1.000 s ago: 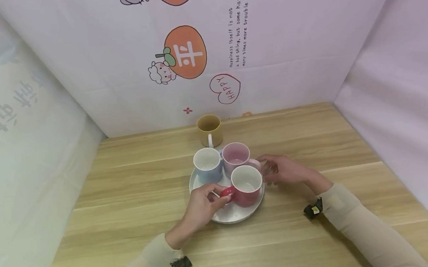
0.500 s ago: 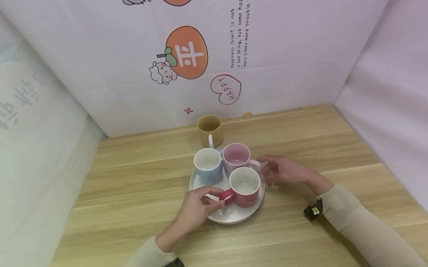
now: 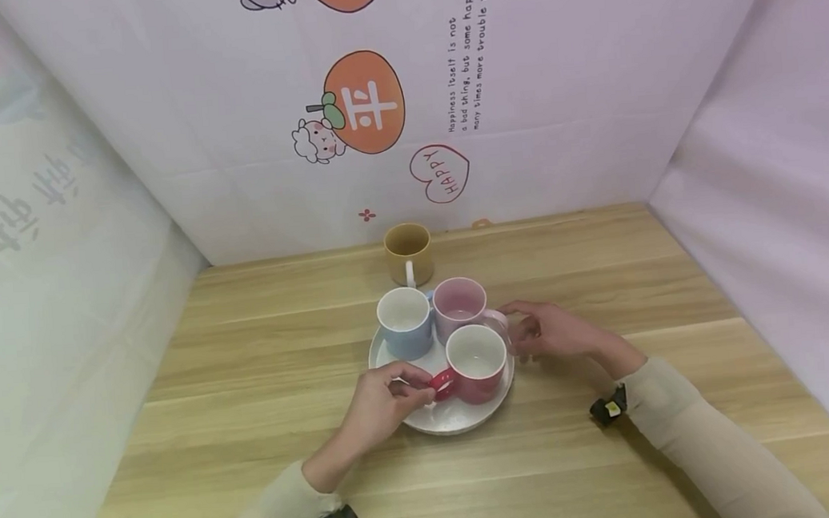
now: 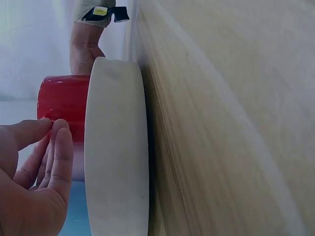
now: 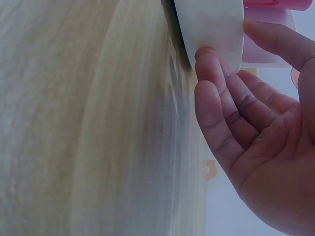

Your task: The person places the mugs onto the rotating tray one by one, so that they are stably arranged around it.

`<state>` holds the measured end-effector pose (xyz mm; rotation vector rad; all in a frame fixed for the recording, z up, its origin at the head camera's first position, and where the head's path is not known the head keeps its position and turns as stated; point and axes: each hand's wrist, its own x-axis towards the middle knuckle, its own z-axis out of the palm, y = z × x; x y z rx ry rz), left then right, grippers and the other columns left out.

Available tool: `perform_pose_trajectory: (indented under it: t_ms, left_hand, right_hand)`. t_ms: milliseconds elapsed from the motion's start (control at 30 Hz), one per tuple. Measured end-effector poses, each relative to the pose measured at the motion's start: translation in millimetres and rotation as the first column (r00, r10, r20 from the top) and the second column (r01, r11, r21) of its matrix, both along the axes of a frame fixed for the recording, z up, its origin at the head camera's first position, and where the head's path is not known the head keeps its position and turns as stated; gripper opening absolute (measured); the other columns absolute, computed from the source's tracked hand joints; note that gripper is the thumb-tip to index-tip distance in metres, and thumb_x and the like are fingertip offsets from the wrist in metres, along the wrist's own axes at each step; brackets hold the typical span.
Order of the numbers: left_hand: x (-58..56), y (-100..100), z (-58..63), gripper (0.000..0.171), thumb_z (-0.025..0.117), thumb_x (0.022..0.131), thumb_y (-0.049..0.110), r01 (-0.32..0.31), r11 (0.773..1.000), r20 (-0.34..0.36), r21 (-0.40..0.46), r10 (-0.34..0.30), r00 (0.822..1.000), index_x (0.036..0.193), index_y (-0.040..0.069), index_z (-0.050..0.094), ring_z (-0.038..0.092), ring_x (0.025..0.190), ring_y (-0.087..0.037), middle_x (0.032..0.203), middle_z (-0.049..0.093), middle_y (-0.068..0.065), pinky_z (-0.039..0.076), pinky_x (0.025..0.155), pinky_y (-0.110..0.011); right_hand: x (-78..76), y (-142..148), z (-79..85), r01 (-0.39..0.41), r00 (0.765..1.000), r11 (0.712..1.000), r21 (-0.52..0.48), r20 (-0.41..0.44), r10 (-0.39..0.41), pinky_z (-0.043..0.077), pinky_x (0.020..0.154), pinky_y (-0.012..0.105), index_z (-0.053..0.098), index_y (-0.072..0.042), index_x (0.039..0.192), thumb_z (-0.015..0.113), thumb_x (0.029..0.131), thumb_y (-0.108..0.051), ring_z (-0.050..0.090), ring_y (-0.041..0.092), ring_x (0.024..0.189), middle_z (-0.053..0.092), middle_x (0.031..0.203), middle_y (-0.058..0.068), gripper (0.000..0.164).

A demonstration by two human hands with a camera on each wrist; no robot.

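A red mug [image 3: 476, 364] with a white inside stands upright at the front right of a round white tray [image 3: 441, 426]. The thumb and fingers of my left hand [image 3: 381, 406] pinch the outer end of its handle [image 3: 443, 384]. Behind it on the tray are a light blue mug [image 3: 407, 336] and a pink mug [image 3: 458, 304]. My right hand [image 3: 557, 331] holds the tray's right edge beside the pink mug's handle. In the right wrist view, its thumb [image 5: 268, 34] lies at the rim and its bent fingers touch the outer wall.
A mustard-yellow mug [image 3: 409, 259] with a white handle stands behind the tray, close to the printed back cloth [image 3: 273, 197]. White cloth walls border the wooden table [image 3: 260, 326] on both sides.
The red mug has shifted slightly left and toward me on the tray. My left hand has drawn back a little toward the handle's end. The right hand has stayed in place.
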<state>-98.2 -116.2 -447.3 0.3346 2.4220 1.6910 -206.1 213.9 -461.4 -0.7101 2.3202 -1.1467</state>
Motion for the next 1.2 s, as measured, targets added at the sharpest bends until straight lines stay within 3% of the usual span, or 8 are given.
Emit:
perform_pose_trajectory:
  t_ms: [233, 733, 1033, 1200]
  left_hand:
    - [4.8, 8.3, -2.5, 0.015, 0.082, 0.082, 0.015, 0.024, 1.0, 0.053, -0.003, -0.024, 0.998, 0.094, 0.011, 0.073, 0.07, 0.073, -0.01, 0.084, 0.075, -0.006, 0.054, 0.061, -0.018]
    - [10.1, 29.4, -2.3, 0.014, 0.079, 0.084, 0.011, 0.07, 0.994, 0.061, 0.084, -0.075, 0.995, 0.096, 0.01, 0.072, 0.068, 0.071, -0.006, 0.088, 0.072, -0.007, 0.053, 0.06, -0.017]
    - [9.4, 27.5, -3.3, 0.014, 0.079, 0.084, 0.013, 0.077, 0.996, 0.031, 0.044, -0.078, 0.996, 0.096, 0.012, 0.072, 0.068, 0.072, -0.006, 0.087, 0.074, -0.006, 0.055, 0.063, -0.018]
    - [8.4, 21.1, -1.7, 0.013, 0.077, 0.086, 0.01, 0.088, 0.996, -0.019, 0.034, -0.087, 0.996, 0.098, 0.007, 0.072, 0.067, 0.077, -0.006, 0.09, 0.074, -0.01, 0.056, 0.068, -0.018]
  right_hand:
    - [0.0, -0.5, 1.2, 0.001, 1.0, 1.0, -0.012, 0.007, -0.001, 0.061, 0.069, 0.036, 0.045, -0.019, 0.144, 0.075, 0.088, -0.016, 0.072, 0.024, 0.079, 0.076, 0.092, 0.005, 0.064]
    - [-0.5, 0.5, 0.1, -0.002, 1.0, 1.0, -0.024, -0.001, 0.002, 0.062, 0.07, 0.037, 0.044, -0.017, 0.145, 0.073, 0.089, -0.012, 0.072, 0.022, 0.08, 0.075, 0.091, 0.004, 0.064]
    - [1.0, -0.4, 2.1, -0.004, 1.0, 1.0, -0.026, -0.007, 0.003, 0.062, 0.071, 0.042, 0.044, -0.018, 0.145, 0.073, 0.09, -0.013, 0.072, 0.028, 0.082, 0.075, 0.09, 0.006, 0.063]
    - [1.8, -0.5, 1.8, -0.006, 1.0, 1.0, -0.021, -0.01, 0.006, 0.061, 0.069, 0.043, 0.043, -0.017, 0.146, 0.072, 0.091, -0.014, 0.072, 0.029, 0.08, 0.075, 0.092, 0.006, 0.062]
